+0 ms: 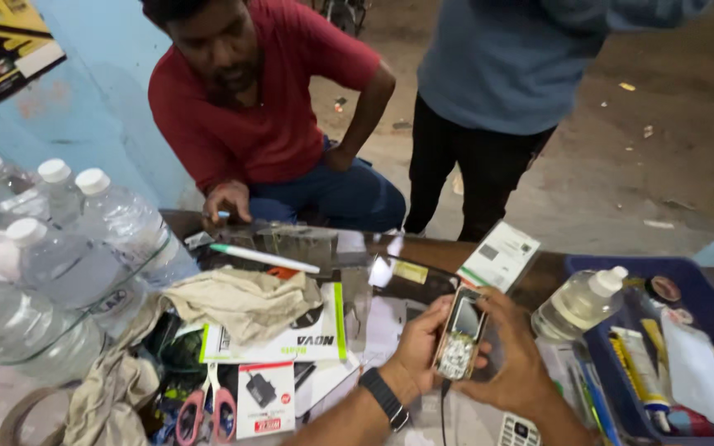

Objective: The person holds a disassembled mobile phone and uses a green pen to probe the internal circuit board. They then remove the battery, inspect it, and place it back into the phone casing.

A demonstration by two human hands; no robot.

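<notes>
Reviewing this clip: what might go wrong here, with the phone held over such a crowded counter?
The small keypad phone is pinched between the left hand and right hand; a slip may drop it onto the glass counter. The tilted clear bottle beside the right hand might get knocked and spill.

Cluttered glass-topped counter [357, 248], seen from above

Small keypad phone [461, 333] sits between both hands; clear plastic water bottles [68, 256] stand far left, blue plastic tray [588, 272] right, crumpled beige cloth [245, 301] lies on a white booklet [324, 343].
</notes>
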